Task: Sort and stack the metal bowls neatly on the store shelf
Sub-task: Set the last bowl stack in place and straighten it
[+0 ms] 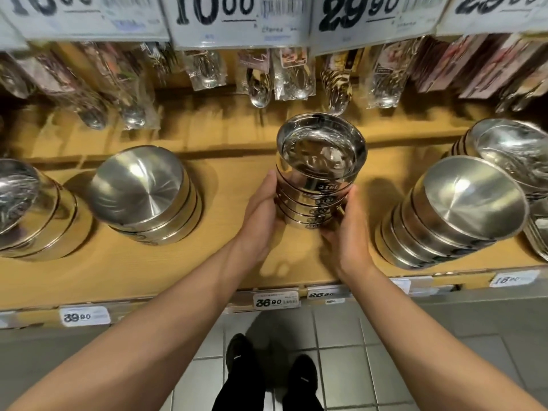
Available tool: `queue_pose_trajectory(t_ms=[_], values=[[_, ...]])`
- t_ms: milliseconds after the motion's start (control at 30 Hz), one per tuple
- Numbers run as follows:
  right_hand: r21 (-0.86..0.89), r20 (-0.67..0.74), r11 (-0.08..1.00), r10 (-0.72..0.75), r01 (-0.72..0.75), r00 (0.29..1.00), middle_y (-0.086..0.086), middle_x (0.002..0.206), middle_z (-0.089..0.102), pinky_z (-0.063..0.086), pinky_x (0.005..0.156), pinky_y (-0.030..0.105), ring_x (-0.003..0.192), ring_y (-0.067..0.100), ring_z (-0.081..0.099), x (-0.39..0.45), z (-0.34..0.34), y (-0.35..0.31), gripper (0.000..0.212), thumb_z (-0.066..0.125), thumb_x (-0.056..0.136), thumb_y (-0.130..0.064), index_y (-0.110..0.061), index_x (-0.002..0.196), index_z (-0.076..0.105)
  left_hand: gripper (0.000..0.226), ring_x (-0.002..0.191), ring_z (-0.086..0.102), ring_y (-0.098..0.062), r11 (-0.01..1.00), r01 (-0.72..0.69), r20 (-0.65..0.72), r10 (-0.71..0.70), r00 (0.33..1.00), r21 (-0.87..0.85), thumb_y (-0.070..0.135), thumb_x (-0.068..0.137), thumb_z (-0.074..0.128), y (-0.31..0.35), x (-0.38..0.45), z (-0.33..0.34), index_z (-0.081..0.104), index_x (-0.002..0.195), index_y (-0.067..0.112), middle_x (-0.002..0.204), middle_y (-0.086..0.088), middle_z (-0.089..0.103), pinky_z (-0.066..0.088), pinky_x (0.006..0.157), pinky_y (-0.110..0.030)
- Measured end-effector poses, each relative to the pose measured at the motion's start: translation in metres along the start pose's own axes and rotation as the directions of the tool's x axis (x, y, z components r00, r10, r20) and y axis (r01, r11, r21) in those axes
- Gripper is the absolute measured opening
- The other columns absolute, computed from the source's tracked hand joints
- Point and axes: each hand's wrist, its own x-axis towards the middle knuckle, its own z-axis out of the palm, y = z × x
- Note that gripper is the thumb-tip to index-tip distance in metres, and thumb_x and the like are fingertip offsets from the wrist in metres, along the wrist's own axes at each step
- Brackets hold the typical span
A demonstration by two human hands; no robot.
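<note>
A tall stack of several shiny metal bowls (320,170) stands at the middle of the wooden shelf (225,256). My left hand (262,216) clasps its left side and my right hand (345,232) its right side near the base. To the left a lower stack of wider brushed bowls (142,194) sits on the shelf, with another stack (26,209) at the far left edge. On the right stands a stack of brushed bowls (462,209), and behind it a shinier stack (510,155).
Packaged spoons and cutlery (261,78) hang above the back of the shelf under large price signs (237,16). Price labels (275,299) line the shelf's front edge. Below are a grey tiled floor and my dark shoes (269,369).
</note>
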Motion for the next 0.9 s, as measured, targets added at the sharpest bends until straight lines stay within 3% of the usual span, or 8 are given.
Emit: queue_pose_trajectory(t_ms=[100, 233, 333, 433, 500, 633, 700, 900], values=[[0.015, 0.026, 1.0, 0.001, -0.001, 1.0, -0.004, 0.13, 0.068, 0.042, 0.113, 0.052, 0.13, 0.02, 0.057, -0.003, 0.015, 0.004, 0.046, 0.041, 0.095, -0.063, -0.036, 0.124, 0.065, 0.058, 0.089, 0.072, 0.005, 0.996, 0.011, 0.031, -0.008, 0.999, -0.084, 0.036, 0.112, 0.023, 0.005, -0.005, -0.016, 0.078, 0.099, 0.024, 0.095, 0.017, 0.079, 0.058, 0.072, -0.016], [0.042, 0.06, 0.999, 0.011, -0.014, 0.998, -0.005, 0.123, 0.071, 0.051, 0.094, 0.038, 0.121, 0.016, 0.062, -0.004, 0.036, 0.005, 0.042, 0.041, 0.098, -0.059, -0.035, 0.12, 0.067, 0.045, 0.087, 0.072, 0.006, 0.999, 0.01, 0.01, -0.01, 1.0, -0.053, 0.043, 0.111, 0.025, 0.013, -0.007, -0.033, 0.067, 0.111, 0.024, 0.094, 0.019, 0.078, 0.058, 0.07, -0.018], [0.055, 0.081, 0.998, 0.014, -0.018, 0.997, -0.005, 0.122, 0.072, 0.054, 0.097, 0.041, 0.12, 0.017, 0.064, -0.005, 0.048, 0.007, 0.04, 0.04, 0.1, -0.057, -0.034, 0.116, 0.068, 0.04, 0.078, 0.071, 0.01, 0.999, 0.027, -0.025, -0.028, 0.999, -0.031, 0.046, 0.11, 0.027, 0.019, -0.004, -0.043, 0.063, 0.112, 0.029, 0.086, 0.025, 0.076, 0.057, 0.064, -0.019], [0.049, 0.082, 0.998, 0.022, -0.026, 0.996, -0.004, 0.12, 0.072, 0.054, 0.096, 0.043, 0.12, 0.02, 0.063, -0.005, 0.056, 0.01, 0.04, 0.041, 0.097, -0.058, -0.034, 0.112, 0.068, 0.039, 0.078, 0.069, 0.013, 0.999, 0.039, -0.059, -0.038, 0.998, 0.0, 0.049, 0.109, 0.027, 0.023, -0.004, -0.052, 0.063, 0.11, 0.034, 0.085, 0.029, 0.075, 0.051, 0.071, -0.025], [0.042, 0.083, 0.999, 0.024, -0.027, 0.996, -0.005, 0.119, 0.071, 0.053, 0.098, 0.045, 0.118, 0.017, 0.064, -0.006, 0.059, 0.012, 0.04, 0.042, 0.094, -0.06, -0.034, 0.111, 0.068, 0.04, 0.081, 0.07, 0.012, 0.999, 0.046, -0.072, -0.045, 0.996, 0.017, 0.049, 0.109, 0.027, 0.022, -0.005, -0.056, 0.065, 0.109, 0.034, 0.089, 0.029, 0.076, 0.049, 0.075, -0.028], [0.04, 0.03, 0.998, 0.05, -0.051, 0.998, -0.006, 0.133, 0.066, 0.047, 0.11, 0.055, 0.127, 0.015, 0.059, -0.01, 0.063, 0.017, 0.052, 0.042, 0.095, -0.059, -0.028, 0.133, 0.06, 0.045, 0.099, 0.07, 0.001, 0.997, 0.074, -0.068, -0.072, 0.995, 0.021, 0.051, 0.108, 0.028, 0.019, -0.006, -0.062, 0.069, 0.112, 0.031, 0.101, 0.021, 0.077, 0.052, 0.09, -0.033], [0.019, 0.016, 0.999, 0.04, -0.041, 0.999, -0.011, 0.129, 0.067, 0.047, 0.109, 0.057, 0.124, 0.011, 0.06, -0.012, 0.063, 0.017, 0.049, 0.041, 0.097, -0.057, -0.029, 0.134, 0.059, 0.047, 0.105, 0.068, -0.004, 0.997, 0.082, -0.075, -0.081, 0.994, 0.012, 0.051, 0.108, 0.029, 0.018, -0.006, -0.063, 0.069, 0.117, 0.027, 0.106, 0.015, 0.077, 0.053, 0.096, -0.036], [-0.012, 0.035, 0.998, 0.067, -0.067, 0.997, -0.021, 0.127, 0.066, 0.049, 0.108, 0.051, 0.114, -0.005, 0.062, -0.019, 0.061, 0.012, 0.046, 0.041, 0.099, -0.056, -0.038, 0.137, 0.057, 0.044, 0.095, 0.069, 0.003, 0.996, 0.088, -0.11, -0.084, 0.99, 0.033, 0.051, 0.108, 0.031, 0.015, -0.009, -0.062, 0.072, 0.102, 0.036, 0.095, 0.023, 0.077, 0.053, 0.075, -0.024]])
